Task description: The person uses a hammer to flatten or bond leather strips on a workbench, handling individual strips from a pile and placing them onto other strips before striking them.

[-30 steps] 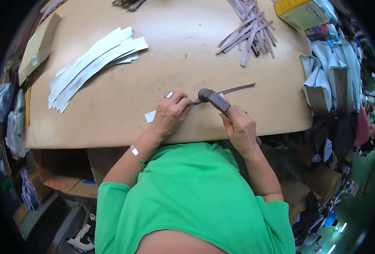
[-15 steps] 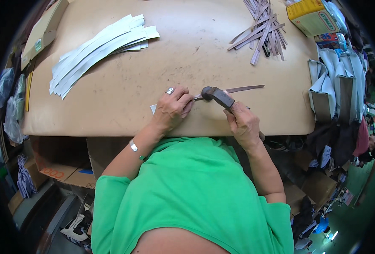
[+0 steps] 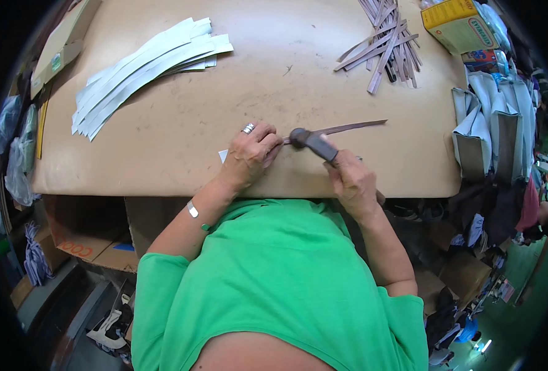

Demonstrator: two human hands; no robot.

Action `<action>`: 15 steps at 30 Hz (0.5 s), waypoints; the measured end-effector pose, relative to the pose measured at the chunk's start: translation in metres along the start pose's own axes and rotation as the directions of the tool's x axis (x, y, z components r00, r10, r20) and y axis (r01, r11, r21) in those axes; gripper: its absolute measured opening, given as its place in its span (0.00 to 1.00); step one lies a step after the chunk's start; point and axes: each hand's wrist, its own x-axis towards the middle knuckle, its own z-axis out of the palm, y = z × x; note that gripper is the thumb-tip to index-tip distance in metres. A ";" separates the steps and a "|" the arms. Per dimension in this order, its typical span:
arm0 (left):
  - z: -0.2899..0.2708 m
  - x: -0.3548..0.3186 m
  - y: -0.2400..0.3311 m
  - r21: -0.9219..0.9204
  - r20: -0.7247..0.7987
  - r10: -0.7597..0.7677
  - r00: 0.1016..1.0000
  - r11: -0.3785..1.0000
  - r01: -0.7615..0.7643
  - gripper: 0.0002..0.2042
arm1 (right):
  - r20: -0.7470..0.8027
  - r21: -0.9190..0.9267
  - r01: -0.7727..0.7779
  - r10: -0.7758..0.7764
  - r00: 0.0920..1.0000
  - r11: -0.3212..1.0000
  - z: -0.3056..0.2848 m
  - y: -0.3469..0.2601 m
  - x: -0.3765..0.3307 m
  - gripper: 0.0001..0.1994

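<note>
My right hand [image 3: 354, 179] is closed round a hammer [image 3: 319, 147] near its head. The hammer's round face lies on or just above a narrow brown strip [image 3: 355, 127], beside my left fingertips. My left hand [image 3: 255, 151] presses the near end of that strip to the table [image 3: 181, 136], its fingers bent and closed together. From under that hand peeks the corner of a white piece [image 3: 223, 155]; the rest of it is hidden. The strip's free end points right, away from both hands.
A fanned stack of pale curved pieces [image 3: 150, 71] lies at the back left. Several brown strips [image 3: 388, 46] are heaped at the back right, near a yellow box [image 3: 459, 25]. Folded pale pieces [image 3: 493, 123] hang at the right edge. A cardboard box [image 3: 88, 229] stands below the table.
The hammer head has shifted slightly left and now sits lower over the strip, and my right hand moved a little left with it. My left hand has stayed nearly in place.
</note>
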 end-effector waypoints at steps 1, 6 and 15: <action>0.000 0.000 -0.002 -0.013 0.014 -0.002 1.000 1.000 0.002 0.06 | -0.003 -0.006 -0.026 0.026 1.000 1.000 -0.005 0.003 0.001 0.26; -0.003 0.017 -0.021 -0.181 0.203 0.163 0.966 0.975 -0.126 0.06 | -0.014 0.056 0.017 -0.016 1.000 0.998 -0.025 0.009 -0.001 0.25; -0.015 0.020 -0.017 -0.138 0.225 0.190 0.956 0.977 -0.162 0.08 | 0.078 0.110 0.076 -0.085 0.993 0.991 -0.017 0.014 -0.001 0.24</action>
